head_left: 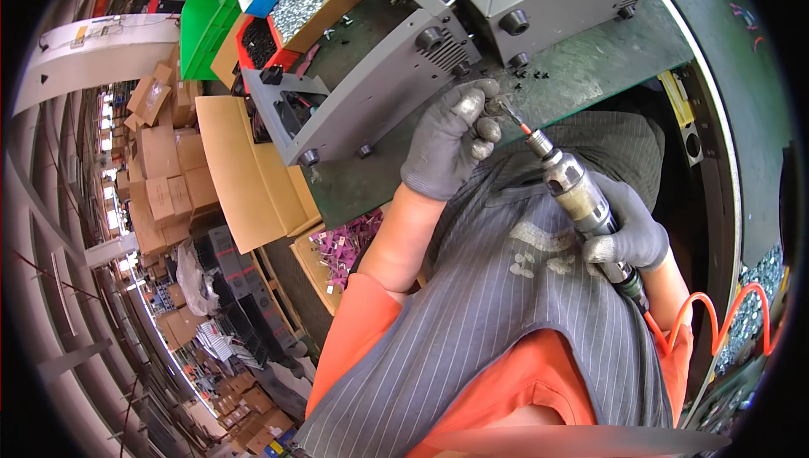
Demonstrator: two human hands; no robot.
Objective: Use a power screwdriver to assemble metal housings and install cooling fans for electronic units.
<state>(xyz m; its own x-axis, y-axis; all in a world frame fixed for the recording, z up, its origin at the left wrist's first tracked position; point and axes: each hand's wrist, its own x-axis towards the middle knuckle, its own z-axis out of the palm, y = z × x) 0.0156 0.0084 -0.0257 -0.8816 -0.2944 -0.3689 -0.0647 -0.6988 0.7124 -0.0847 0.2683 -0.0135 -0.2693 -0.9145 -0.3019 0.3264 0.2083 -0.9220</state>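
Observation:
My right hand (pixel 630 226), in a grey glove, is wrapped round a pneumatic screwdriver (pixel 577 191) with a metal body. Its bit (pixel 516 118) points up and left toward my left hand. An orange coiled air hose (pixel 715 323) runs near the tool's rear end. My left hand (pixel 451 142), also gloved, is closed with thumb and fingers together beside the bit's tip; anything small in them is hidden. Just beyond lie several small black screws (pixel 533 75) on the green work surface. Two grey metal housings (pixel 383 91) with black round feet stand past my hands.
At the far left are a red bin (pixel 255 43) of black parts, a box of shiny screws (pixel 310 5) and a green bin (pixel 206 24). An open cardboard box (pixel 249 173) and purple parts (pixel 347 247) lie left of the bench. Stacked cartons (pixel 168 176) stand farther off.

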